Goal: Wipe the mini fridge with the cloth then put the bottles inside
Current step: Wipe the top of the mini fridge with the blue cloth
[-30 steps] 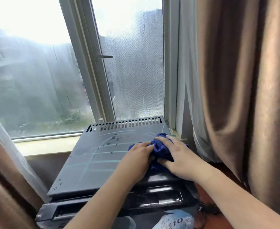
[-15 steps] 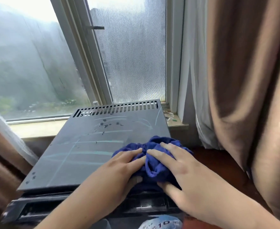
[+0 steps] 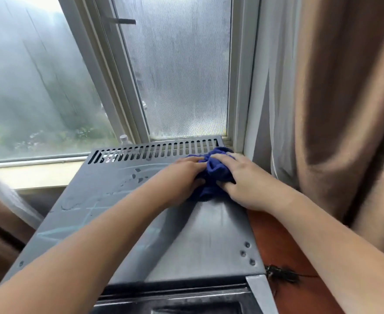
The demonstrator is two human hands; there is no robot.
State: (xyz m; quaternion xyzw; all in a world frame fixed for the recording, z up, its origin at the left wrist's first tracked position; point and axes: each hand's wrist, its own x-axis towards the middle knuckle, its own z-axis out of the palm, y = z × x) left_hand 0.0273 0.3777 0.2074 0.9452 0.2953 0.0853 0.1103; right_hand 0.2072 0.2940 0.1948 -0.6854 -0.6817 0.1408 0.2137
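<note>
Cloth (image 3: 211,175), blue, bunched at far right corner of mini fridge (image 3: 200,236) top, by vent slots. Your left hand (image 3: 182,180) & right hand (image 3: 243,182) both press on it, fingers curled gripping cloth.

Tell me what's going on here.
A person is wiping the top of the mini fridge by the window. Both the left hand and the right hand press a bunched blue cloth against the far right corner, next to the vent slots. Smears and dark spots show on the left part of the top. No bottles have gone in yet; a bottle cap shows behind the fridge.
</note>
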